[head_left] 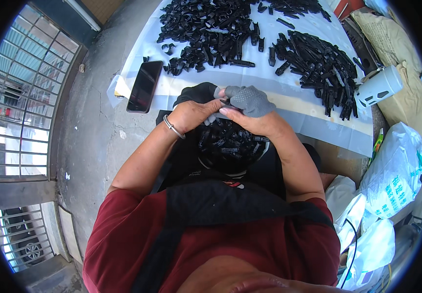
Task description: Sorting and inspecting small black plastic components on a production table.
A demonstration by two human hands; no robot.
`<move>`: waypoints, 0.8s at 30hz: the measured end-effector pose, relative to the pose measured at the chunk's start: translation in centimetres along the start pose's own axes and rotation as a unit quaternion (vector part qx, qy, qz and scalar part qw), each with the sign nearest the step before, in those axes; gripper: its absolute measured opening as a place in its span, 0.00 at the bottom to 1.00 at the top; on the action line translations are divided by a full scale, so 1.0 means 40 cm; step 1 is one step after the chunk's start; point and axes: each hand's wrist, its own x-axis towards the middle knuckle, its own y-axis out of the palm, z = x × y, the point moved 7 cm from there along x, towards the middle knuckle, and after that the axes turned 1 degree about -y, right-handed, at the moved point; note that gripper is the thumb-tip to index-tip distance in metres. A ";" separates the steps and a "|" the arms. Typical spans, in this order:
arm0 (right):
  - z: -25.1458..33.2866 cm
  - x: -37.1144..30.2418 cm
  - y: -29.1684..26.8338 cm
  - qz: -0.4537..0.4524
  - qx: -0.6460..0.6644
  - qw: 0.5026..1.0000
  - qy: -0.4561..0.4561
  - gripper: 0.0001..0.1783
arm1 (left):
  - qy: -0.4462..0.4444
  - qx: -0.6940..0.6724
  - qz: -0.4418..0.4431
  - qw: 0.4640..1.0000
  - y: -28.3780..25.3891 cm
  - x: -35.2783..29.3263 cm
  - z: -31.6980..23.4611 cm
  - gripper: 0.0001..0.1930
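My left hand [195,111] and my right hand [250,103] meet at the near edge of the table. Both are partly gloved, with bare thumbs; the right glove is grey with small dots. Between the thumbs and fingers of both hands is a small black plastic part [227,103], mostly covered by them. Just below, a round container of black plastic parts [233,146] rests at my lap. Across the table lie a large heap of short, curved black pieces [206,29] and, to the right, a heap of long, narrow black pieces [316,63].
A dark phone [145,87] lies at the table's left corner, on the white sheet [264,78]. A light grey-blue cylinder [381,87] stands tilted at the right edge. Sacks and white plastic bags [391,171] crowd the right side. A barred window [20,97] is at the left.
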 end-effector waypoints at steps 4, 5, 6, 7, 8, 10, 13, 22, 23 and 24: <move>-0.004 0.005 0.028 0.050 -0.013 0.999 -0.012 0.16 | 0.044 0.028 -0.004 0.999 -0.005 0.007 0.027 0.17; 0.000 0.006 0.026 0.050 -0.014 0.999 -0.010 0.16 | 0.044 0.027 -0.002 0.999 -0.003 0.005 0.015 0.17; 0.011 0.009 0.012 0.017 -0.036 0.999 -0.009 0.15 | 0.020 -0.004 0.006 1.000 -0.001 -0.001 0.000 0.19; 0.019 0.009 0.002 -0.016 -0.059 0.998 -0.008 0.14 | -0.004 -0.036 0.013 0.999 0.003 -0.003 -0.003 0.21; 0.028 0.007 0.015 -0.015 -0.058 0.998 -0.011 0.14 | -0.062 -0.064 -0.002 0.996 0.013 -0.005 0.066 0.24; 0.028 -0.001 0.024 -0.062 -0.119 0.991 -0.002 0.13 | -0.149 -0.089 -0.047 0.984 0.032 -0.019 0.130 0.26; 0.036 0.003 0.011 -0.032 -0.141 0.989 -0.017 0.14 | -0.069 -0.210 -0.084 0.972 0.018 -0.021 0.071 0.25; 0.045 -0.013 -0.012 0.010 -0.217 0.976 0.001 0.17 | -0.047 -0.110 -0.065 0.991 -0.007 -0.013 0.033 0.24; 0.048 -0.012 -0.008 0.020 -0.237 0.971 -0.008 0.17 | -0.057 -0.082 -0.048 0.994 -0.005 -0.012 0.032 0.24; 0.048 -0.012 -0.007 0.020 -0.237 0.971 -0.008 0.17 | -0.058 -0.082 -0.048 0.994 -0.009 -0.012 0.025 0.24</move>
